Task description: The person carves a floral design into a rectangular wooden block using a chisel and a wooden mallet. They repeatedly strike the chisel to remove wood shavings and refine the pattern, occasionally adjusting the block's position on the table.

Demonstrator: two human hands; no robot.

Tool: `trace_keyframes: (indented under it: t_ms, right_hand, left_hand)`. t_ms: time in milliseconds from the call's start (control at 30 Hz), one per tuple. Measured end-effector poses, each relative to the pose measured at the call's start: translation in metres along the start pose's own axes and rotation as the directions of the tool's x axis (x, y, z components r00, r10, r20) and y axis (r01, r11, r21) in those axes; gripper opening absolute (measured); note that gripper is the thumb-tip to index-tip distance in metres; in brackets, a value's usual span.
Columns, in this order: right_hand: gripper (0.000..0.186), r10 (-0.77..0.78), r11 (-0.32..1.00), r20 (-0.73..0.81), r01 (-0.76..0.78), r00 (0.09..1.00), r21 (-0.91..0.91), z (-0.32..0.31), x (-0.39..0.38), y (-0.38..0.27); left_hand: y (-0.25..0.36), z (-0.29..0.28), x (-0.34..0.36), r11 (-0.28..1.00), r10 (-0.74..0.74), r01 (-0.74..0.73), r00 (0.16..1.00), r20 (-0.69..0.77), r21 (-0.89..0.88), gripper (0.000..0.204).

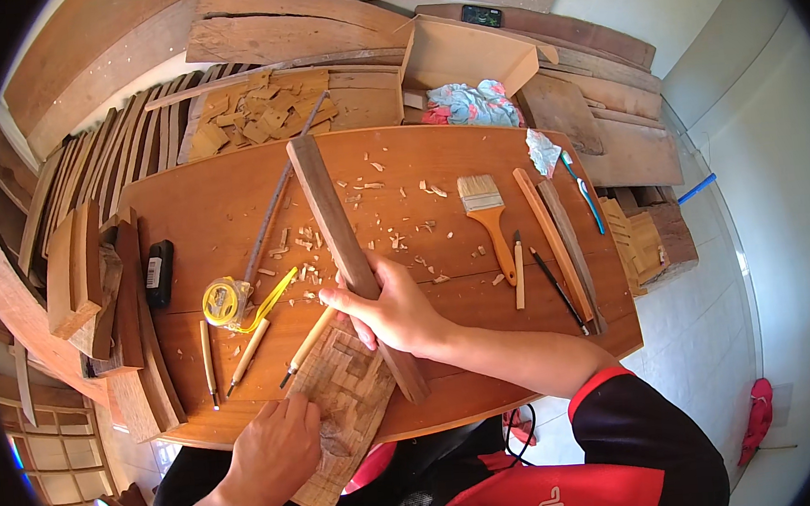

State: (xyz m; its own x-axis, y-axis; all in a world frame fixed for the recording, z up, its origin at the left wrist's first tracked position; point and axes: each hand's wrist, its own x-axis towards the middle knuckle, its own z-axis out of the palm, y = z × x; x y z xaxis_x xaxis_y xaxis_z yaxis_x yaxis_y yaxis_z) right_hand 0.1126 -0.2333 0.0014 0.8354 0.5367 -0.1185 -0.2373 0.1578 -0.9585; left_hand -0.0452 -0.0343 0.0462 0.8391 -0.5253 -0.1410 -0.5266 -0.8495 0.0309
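My right hand point(394, 313) is closed round a long, square wooden bar point(320, 198) that slants over the table. Under its thumb is the top end of a wood-handled carving tool point(310, 341), whose tip rests by a carved board point(347, 419); whether I touch that tool is unclear. My left hand point(270, 446) has curled fingers on the board's left side, which overhangs the front edge of the wooden table point(529, 376). To the left lie two more carving tools point(206, 359) and a yellow tape measure point(226, 303). Pale shavings point(371, 184) are scattered beyond the bar.
At the right lie a paintbrush point(489, 227), knife point(519, 277), pencil point(560, 288), wooden strips point(551, 237) and toothbrush point(584, 196). A black device point(159, 272) and wood blocks point(78, 274) are left. A metal rod point(270, 226), cardboard box point(465, 48) and stacked planks point(103, 158) are behind.
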Motion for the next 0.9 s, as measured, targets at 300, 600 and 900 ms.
trace_keyframes:
  t_ms: [300, 600, 900]
  right_hand:
    - [0.027, 0.024, 1.0, -0.137, -0.022, 0.99, 0.021, 0.0, 0.002, -0.002]
    - [0.033, -0.021, 1.0, -0.137, 0.02, 0.99, -0.009, 0.003, 0.008, 0.001]
    - [0.039, -0.033, 0.993, -0.139, 0.016, 0.99, -0.121, 0.0, 0.006, 0.002]
  left_hand:
    - [-0.016, 0.009, -0.004, 0.986, -0.048, 0.054, 0.998, 0.041, -0.159, 0.021]
    - [-0.084, 0.003, -0.017, 0.795, -0.496, 0.357, 0.847, -0.189, -0.49, 0.014]
    - [-0.061, 0.011, -0.014, 0.853, -0.004, -0.119, 0.972, -0.234, -0.507, 0.017]
